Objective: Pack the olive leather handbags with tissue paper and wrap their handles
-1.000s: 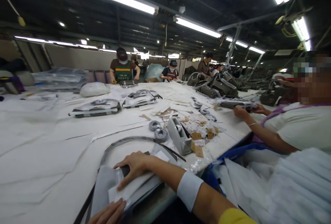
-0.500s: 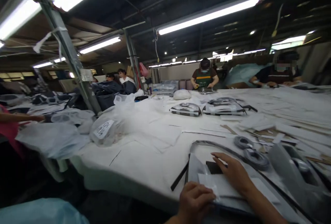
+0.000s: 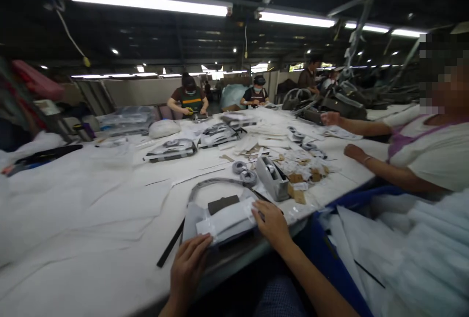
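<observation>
At the near edge of the long white-covered work table [image 3: 91, 209] lay a flat grey fabric pouch with a dark strap [image 3: 220, 217], a clear plastic sleeve holding white paper [image 3: 227, 219] resting on top of it. The left hand [image 3: 188, 263] pressed on the sleeve's near corner, fingers curled; the right hand [image 3: 273, 221] lay on its far end, fingers spread flat. The pouch looked light and limp, the plastic slick, so it would likely slide and sag; holding both short ends seemed soundest. Just beyond stood a grey tape dispenser [image 3: 273, 180] and grey tape rolls [image 3: 245, 171]. A co-worker's hand [image 3: 353, 151] rested well apart.
</observation>
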{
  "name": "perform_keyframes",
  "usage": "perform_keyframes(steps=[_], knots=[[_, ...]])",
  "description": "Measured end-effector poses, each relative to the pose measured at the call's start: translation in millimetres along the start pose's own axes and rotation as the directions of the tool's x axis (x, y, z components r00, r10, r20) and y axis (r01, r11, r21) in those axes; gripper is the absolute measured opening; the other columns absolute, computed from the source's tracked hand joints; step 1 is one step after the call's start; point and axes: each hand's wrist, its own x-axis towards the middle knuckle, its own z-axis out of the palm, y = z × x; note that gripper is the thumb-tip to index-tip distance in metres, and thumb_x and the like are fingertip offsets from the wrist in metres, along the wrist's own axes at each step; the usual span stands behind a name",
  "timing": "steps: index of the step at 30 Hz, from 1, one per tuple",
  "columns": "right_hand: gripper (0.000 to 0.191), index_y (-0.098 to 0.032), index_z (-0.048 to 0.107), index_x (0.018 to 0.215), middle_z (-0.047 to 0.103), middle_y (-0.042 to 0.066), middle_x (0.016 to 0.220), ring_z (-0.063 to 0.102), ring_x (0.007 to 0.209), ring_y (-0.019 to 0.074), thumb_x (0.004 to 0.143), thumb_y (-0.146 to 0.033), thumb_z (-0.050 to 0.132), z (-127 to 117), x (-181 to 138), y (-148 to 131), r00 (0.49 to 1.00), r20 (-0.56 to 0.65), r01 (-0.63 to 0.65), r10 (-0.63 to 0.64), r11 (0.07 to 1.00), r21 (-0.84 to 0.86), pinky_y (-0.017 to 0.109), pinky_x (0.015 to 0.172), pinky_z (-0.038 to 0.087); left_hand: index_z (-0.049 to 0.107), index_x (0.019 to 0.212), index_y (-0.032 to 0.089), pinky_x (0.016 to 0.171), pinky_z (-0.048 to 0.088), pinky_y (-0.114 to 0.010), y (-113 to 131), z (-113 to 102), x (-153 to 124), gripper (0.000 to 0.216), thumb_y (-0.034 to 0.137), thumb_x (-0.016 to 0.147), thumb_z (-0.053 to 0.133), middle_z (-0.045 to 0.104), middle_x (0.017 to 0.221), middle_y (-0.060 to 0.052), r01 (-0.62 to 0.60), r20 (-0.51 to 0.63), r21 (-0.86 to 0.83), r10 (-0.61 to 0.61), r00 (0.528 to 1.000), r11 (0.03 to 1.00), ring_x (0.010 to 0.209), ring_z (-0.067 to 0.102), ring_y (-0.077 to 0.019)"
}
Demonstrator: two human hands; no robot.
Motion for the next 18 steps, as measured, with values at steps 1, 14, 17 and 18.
perform_keyframes(steps=[1, 14, 17, 18], knots=[[0.031, -0.019, 0.072, 0.113, 0.071, 0.010, 0.118, 0.064, 0.112, 0.0268, 0.094, -0.033, 0.053, -5.6, 2.1, -0.6, 0.999, 0.039, -0.006, 0.005, 1.000, 0.019, 0.044, 0.101, 0.049, 0.065, 0.122, 0.028, 0.090, 0.057, -0.035, -2.5, -3.5, 2.3, 0.029, 0.023, 0.096, 0.054, 0.072, 0.112, -0.003, -0.001, 0.030, -0.015, 0.002, 1.000, 1.000, 0.104, 0.067, -0.0213], [0.029, -0.023, 0.074, 0.108, 0.076, 0.006, 0.107, 0.070, 0.100, 0.0231, 0.096, -0.033, 0.050, -66.6, 40.3, 34.6, 0.996, 0.083, -0.007, -0.010, 0.979, 0.203, 0.035, 0.091, 0.053, 0.066, 0.118, 0.031, 0.089, 0.059, -0.029, -11.7, -19.0, 68.1, 0.027, 0.038, 0.097, 0.051, 0.071, 0.115, 0.000, 0.119, 0.138, -0.198, -0.092, 0.986, 0.973, 0.105, 0.069, -0.0189], [0.026, -0.025, 0.075, 0.108, 0.076, 0.004, 0.105, 0.070, 0.099, 0.0216, 0.096, -0.032, 0.053, -47.5, 42.0, 22.4, 0.977, 0.189, 0.045, -0.099, 0.961, 0.272, 0.033, 0.090, 0.052, 0.068, 0.113, 0.031, 0.087, 0.059, -0.030, -8.6, -4.4, 98.6, 0.026, 0.040, 0.098, 0.049, 0.072, 0.114, 0.000, 0.072, 0.174, -0.187, -0.039, 0.984, 0.980, 0.103, 0.069, -0.0184], [0.025, -0.025, 0.074, 0.108, 0.076, 0.004, 0.106, 0.070, 0.100, 0.0213, 0.096, -0.031, 0.053, -40.3, 46.1, 19.9, 0.975, 0.191, 0.052, -0.111, 0.956, 0.289, 0.033, 0.091, 0.052, 0.068, 0.113, 0.032, 0.088, 0.059, -0.031, -10.5, 1.5, 109.3, 0.026, 0.041, 0.098, 0.049, 0.071, 0.116, 0.000, 0.053, 0.209, -0.175, -0.015, 0.978, 0.983, 0.104, 0.069, -0.0187]])
